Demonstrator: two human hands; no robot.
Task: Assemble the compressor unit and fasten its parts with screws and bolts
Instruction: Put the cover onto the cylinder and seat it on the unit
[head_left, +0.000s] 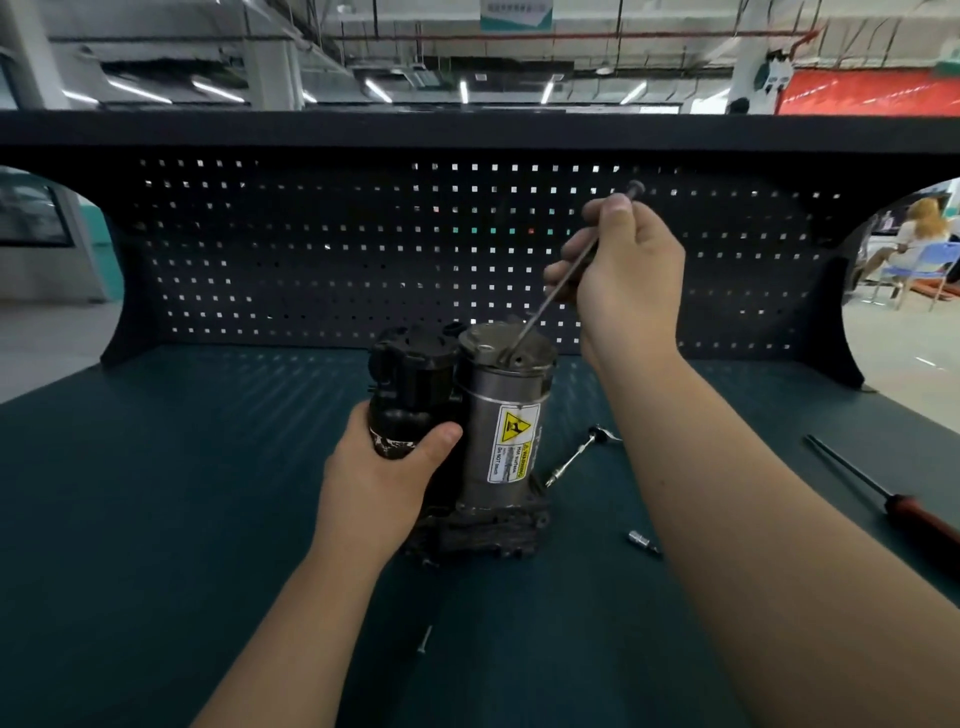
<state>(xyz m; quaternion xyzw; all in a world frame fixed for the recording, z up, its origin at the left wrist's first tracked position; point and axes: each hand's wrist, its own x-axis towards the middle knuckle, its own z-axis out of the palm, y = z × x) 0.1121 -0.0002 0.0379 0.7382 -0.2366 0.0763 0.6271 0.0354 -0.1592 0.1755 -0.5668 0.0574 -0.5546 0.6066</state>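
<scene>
Nearest you, a small loose silver screw (423, 640) lies on the dark teal bench mat (182, 493) between your two bare forearms. Farther in, your left hand (382, 478) grips the lower black cylindrical part of the upright compressor unit (467, 415), fingers wrapped behind it and thumb pressed across its front. The unit stands on its dark, rough cast base at the middle of the mat. Its black plastic housing (410, 374) on the left touches a brushed silver metal cylinder (498, 395) on the right, which bears a yellow-and-white warning label (511, 441). Right of the base, a short chrome socket bit (641, 541) lies by your right forearm. A slim chrome ratchet tool (576, 457) lies just beside the silver cylinder, partly hidden by the arm. Well apart, toward the mat's right edge, rests a long screwdriver with a red-brown handle (883, 492). Above the unit, your right hand (628, 280) pinches a long thin dark metal bolt (544, 312). The bolt is tilted, its round head poking out above your thumb and its tip set in a hole in the silver cylinder's top cap. Behind stands a black perforated pegboard (311, 260) under a dark shelf (260, 130). At far right, a person (917, 228) sits on a blue chair (932, 260) on the shop floor.
</scene>
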